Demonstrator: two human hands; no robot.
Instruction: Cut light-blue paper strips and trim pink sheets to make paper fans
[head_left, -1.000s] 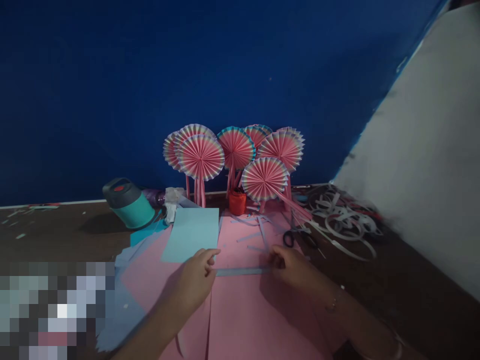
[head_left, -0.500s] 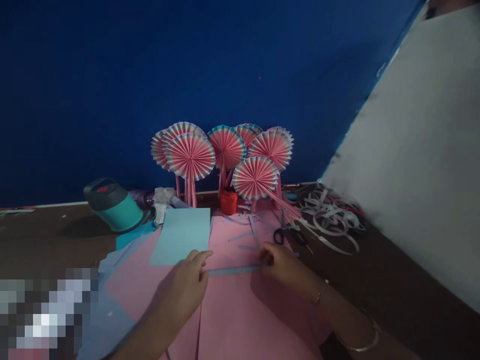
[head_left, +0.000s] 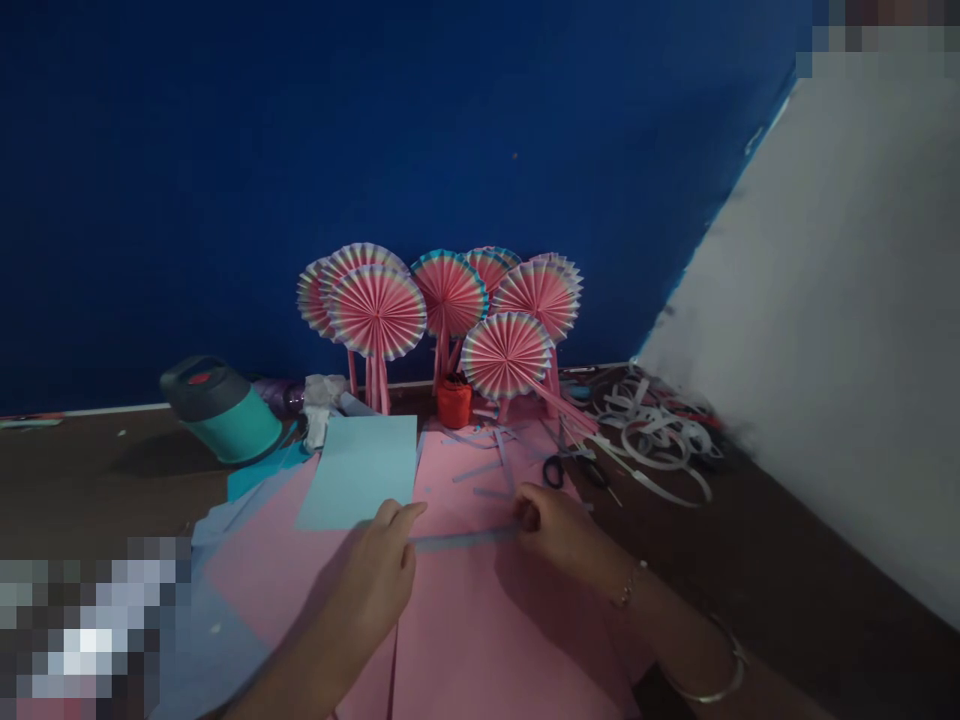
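Note:
A narrow pale blue paper strip stretches level between my two hands, over pink paper sheets. At its left end, my left hand is closed on the strip, with the index finger pointing forward. My right hand pinches the right end, its fingers curled; the fingertips are partly hidden. A light blue sheet lies just beyond my left hand. Several short strip offcuts are scattered past the held strip. Black-handled scissors rest beyond my right hand.
Several pleated pink paper fans stand against the blue wall. A red container sits among them. To the left is a teal, grey-topped jug. Tangled white strips lie on the right, near the pale wall.
The view has shifted very slightly. Both hands keep almost the same place, with the strip still between them.

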